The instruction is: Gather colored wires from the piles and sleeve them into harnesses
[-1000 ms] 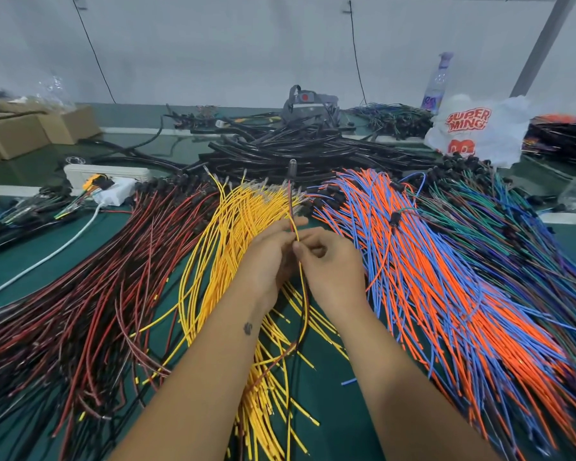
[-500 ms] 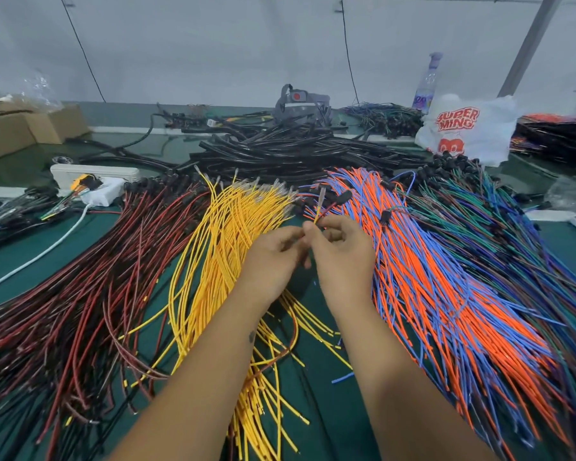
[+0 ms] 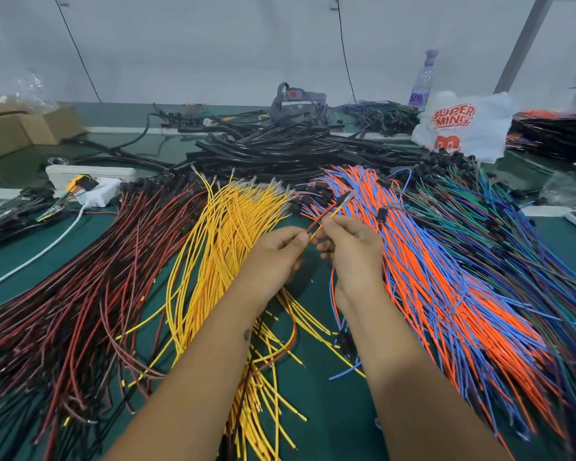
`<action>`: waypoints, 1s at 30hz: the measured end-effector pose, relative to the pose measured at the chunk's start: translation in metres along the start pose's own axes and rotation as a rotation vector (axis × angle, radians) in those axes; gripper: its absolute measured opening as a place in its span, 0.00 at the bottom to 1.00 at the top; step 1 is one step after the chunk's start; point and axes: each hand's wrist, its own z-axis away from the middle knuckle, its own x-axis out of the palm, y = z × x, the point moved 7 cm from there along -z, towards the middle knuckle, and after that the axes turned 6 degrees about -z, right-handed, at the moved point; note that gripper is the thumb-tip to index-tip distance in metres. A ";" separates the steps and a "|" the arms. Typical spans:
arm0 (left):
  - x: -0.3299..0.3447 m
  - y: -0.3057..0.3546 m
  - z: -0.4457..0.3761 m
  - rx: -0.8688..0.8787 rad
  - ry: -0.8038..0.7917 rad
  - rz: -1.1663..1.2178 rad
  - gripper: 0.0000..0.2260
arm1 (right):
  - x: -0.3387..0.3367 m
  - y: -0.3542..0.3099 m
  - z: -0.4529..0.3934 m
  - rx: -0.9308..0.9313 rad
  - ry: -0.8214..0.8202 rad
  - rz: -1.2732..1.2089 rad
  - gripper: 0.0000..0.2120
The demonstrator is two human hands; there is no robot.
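Now raised slightly rightward: left hand and right hand pinching red wire and yellow wire together; orange-blue pile just beside, yellow pile left.

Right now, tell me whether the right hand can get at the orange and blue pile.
Probably yes: the right hand sits beside the orange and blue pile, nothing between, though it pinches wires.

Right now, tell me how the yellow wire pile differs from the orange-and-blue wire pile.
The yellow wire pile is one colour; the orange-and-blue wire pile mixes two. The yellow pile lies beside the left hand, the orange-and-blue pile beside the right hand. Both fan across the green table.
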 end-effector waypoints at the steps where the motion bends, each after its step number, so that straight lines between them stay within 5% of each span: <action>1: 0.001 -0.001 0.000 -0.003 -0.010 -0.014 0.12 | 0.001 0.000 0.000 0.004 -0.006 -0.004 0.14; 5: -0.006 -0.004 -0.002 -0.035 0.060 0.047 0.14 | -0.002 -0.008 0.001 -0.100 0.066 0.090 0.09; 7: -0.016 -0.008 -0.004 -0.084 0.146 0.225 0.14 | -0.011 -0.020 0.002 -0.225 0.170 0.313 0.03; 12: -0.022 -0.014 -0.004 -0.152 0.179 0.408 0.14 | -0.026 -0.048 0.001 -0.436 0.280 1.028 0.13; 16: -0.017 -0.016 -0.005 -0.194 0.154 0.401 0.14 | -0.030 -0.035 -0.003 -0.250 0.206 1.444 0.14; 30: -0.024 -0.018 -0.005 -0.150 0.217 0.319 0.12 | -0.030 -0.029 -0.009 -0.244 0.206 1.464 0.12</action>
